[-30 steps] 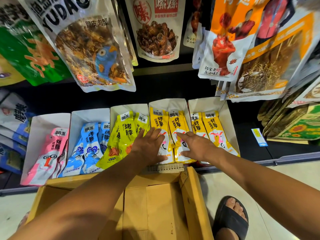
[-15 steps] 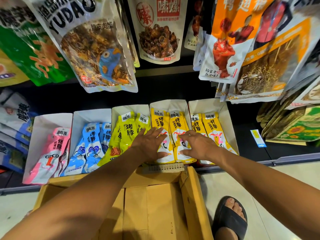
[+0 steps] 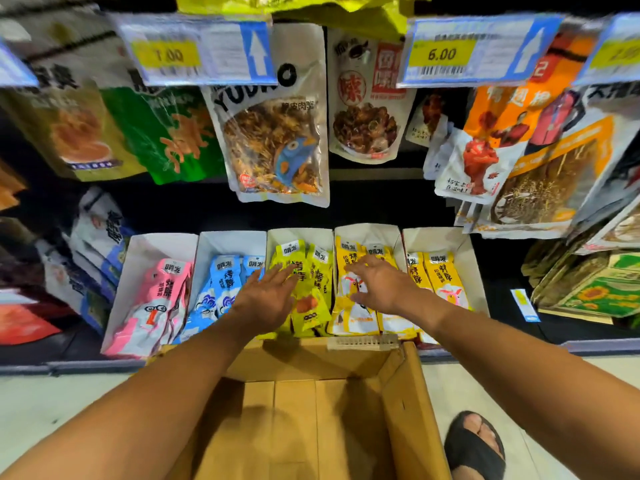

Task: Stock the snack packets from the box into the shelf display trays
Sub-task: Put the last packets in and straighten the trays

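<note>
Several white display trays stand in a row on the bottom shelf. They hold pink packets, blue packets, lime-yellow packets and orange-yellow packets, with more orange-yellow ones in the rightmost tray. My left hand hovers with fingers spread over the lime-yellow and blue packets. My right hand is spread over the orange-yellow packets in the fourth tray. Neither hand grips a packet. The cardboard box stands open below on the floor, and no packets show inside it.
Large snack bags hang on pegs above the trays, under price tags. More bags lie at the far left and far right of the shelf. My sandalled foot stands right of the box.
Both hands have lifted slightly off the packets and the left hand has shifted left toward the lime and blue trays. The view has tilted up, showing the price tags.
</note>
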`<control>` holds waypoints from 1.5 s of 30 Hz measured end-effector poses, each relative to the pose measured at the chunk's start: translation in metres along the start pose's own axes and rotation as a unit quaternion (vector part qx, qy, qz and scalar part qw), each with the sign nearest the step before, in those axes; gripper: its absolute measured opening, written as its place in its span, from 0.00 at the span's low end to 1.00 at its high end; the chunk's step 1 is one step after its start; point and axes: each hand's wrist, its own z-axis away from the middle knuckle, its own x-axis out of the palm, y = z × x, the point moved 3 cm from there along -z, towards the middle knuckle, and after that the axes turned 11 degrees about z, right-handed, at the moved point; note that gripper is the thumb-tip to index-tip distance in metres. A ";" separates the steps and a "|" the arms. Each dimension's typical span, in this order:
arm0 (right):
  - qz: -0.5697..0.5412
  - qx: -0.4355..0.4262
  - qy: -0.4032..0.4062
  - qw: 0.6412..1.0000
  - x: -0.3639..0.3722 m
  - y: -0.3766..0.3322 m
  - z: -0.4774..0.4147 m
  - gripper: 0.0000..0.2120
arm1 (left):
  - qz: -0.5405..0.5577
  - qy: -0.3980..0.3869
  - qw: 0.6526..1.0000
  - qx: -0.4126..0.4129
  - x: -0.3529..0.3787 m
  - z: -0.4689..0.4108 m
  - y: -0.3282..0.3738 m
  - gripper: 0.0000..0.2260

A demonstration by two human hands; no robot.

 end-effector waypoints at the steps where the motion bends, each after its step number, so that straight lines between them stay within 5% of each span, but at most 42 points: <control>1: -0.019 0.000 -0.004 1.000 0.000 -0.011 -0.003 0.33 | -0.001 0.002 1.000 0.006 0.002 0.007 -0.010 0.33; 9: -0.176 0.044 -0.045 0.982 0.031 -0.089 -0.038 0.31 | 0.083 -0.095 0.992 -0.030 0.032 0.026 -0.044 0.30; 20: 0.003 0.095 -0.043 0.995 0.053 -0.093 -0.033 0.20 | 0.058 -0.081 0.995 -0.029 0.024 0.029 -0.045 0.29; 28: -0.018 0.036 -0.023 0.999 0.062 -0.089 -0.040 0.32 | 0.064 -0.077 0.995 -0.026 0.030 0.020 -0.043 0.32; 45: -0.064 0.012 -0.050 0.997 0.065 -0.088 -0.052 0.32 | 0.083 -0.072 0.994 0.007 0.037 0.011 -0.056 0.33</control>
